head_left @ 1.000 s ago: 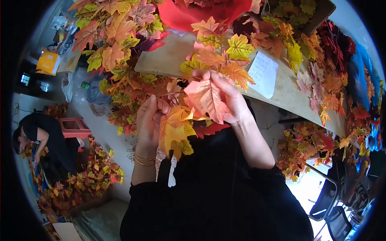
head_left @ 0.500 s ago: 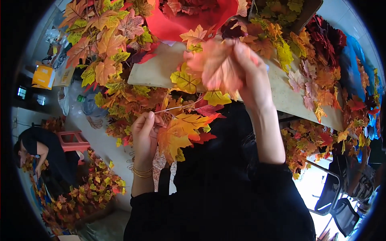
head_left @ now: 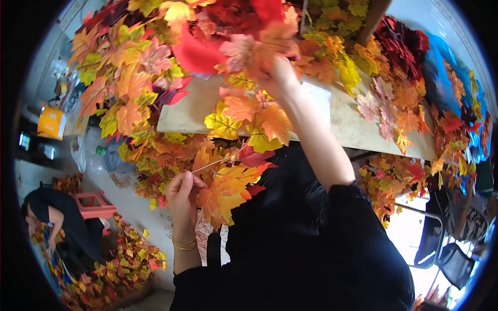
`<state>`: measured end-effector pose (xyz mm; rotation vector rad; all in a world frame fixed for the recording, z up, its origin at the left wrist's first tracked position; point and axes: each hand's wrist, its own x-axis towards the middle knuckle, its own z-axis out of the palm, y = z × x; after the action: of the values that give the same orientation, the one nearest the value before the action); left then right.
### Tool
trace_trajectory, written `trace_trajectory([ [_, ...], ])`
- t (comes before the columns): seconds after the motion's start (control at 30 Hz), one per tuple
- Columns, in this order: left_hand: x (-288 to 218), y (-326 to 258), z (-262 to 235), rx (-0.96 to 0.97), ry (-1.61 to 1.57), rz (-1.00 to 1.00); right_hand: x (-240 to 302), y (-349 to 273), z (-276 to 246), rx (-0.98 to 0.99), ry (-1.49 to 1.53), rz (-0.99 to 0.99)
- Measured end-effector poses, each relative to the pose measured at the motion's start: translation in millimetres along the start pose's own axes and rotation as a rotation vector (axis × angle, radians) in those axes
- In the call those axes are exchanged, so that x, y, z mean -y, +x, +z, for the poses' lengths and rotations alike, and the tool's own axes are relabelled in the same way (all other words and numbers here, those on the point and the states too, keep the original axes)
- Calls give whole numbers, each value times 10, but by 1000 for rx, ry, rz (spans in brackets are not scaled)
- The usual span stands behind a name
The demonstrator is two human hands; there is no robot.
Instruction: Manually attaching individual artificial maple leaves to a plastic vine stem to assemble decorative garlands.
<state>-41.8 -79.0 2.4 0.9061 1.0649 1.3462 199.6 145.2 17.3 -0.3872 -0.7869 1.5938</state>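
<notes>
My left hand (head_left: 182,189) pinches the thin pale stem (head_left: 220,161) of an artificial maple leaf garland, left of my body. Large yellow-orange leaves (head_left: 225,192) hang just right of that hand. Farther up the stem are yellow leaves (head_left: 223,122) and orange leaves (head_left: 241,107), partly over the table edge. My right hand (head_left: 277,75) reaches across the table, up against blurred orange-brown leaves (head_left: 279,42) and a pinkish leaf (head_left: 239,52) in front of a red bag (head_left: 199,52). Its fingers are smeared and partly hidden, so its grip is unclear.
Leaf garlands (head_left: 129,78) heap at the table's left. A pale table (head_left: 181,111) carries a white sheet (head_left: 317,101), dark red leaves (head_left: 402,46) and a blue plastic bag (head_left: 441,72). Another person (head_left: 72,223) bends by a red stool (head_left: 93,205) at far left; a chair (head_left: 454,264) stands right.
My right hand has moved away from the garland, up and left toward the red bag. Orange leaves now hang on the upper garland, near where that hand was. My left hand keeps its pinch.
</notes>
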Motion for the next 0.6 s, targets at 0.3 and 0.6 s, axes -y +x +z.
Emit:
trace_trajectory([
  [0.3, -24, 57, 91, -70, 276, -40, 399, -250, 143, -184, -1417, -313],
  [0.6, -1, 89, 77, -66, 322, -35, 1945, -750, -1016, -885, -2162, 37],
])
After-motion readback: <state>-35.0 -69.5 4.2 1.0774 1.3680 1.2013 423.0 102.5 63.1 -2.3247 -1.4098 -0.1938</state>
